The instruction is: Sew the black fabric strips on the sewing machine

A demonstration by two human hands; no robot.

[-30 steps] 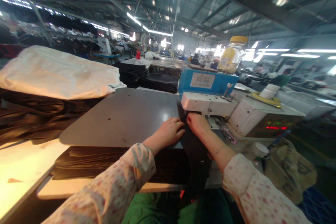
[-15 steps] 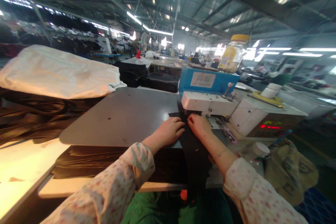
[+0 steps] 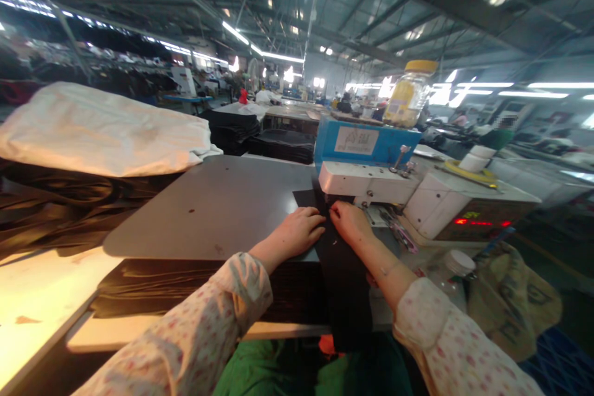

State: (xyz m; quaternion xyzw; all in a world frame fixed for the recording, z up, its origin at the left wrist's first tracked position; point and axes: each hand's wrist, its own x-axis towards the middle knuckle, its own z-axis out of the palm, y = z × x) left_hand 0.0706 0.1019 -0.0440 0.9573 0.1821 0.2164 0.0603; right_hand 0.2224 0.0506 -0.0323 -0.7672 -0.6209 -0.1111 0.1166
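Observation:
A strip of black fabric runs from the table's front edge up to the white arm of a sewing machine. Its far corner shows on the grey metal plate, beyond my fingers. My left hand lies on the strip's left side, palm down with fingers stretched out. Close under the machine arm, my right hand has curled fingers pinching the strip's right edge. The needle area is hidden behind the machine arm and my right hand.
Under the plate lies a stack of dark fabric pieces. A white cloth bundle rests on dark pieces at left. Scissors, a lidded jar and a control box stand right. A yellow-capped jar tops the blue guard.
The black strip has slid forward, away from me; its far corner reaches further over the plate and its near end is higher. Both hands stay in nearly the same place.

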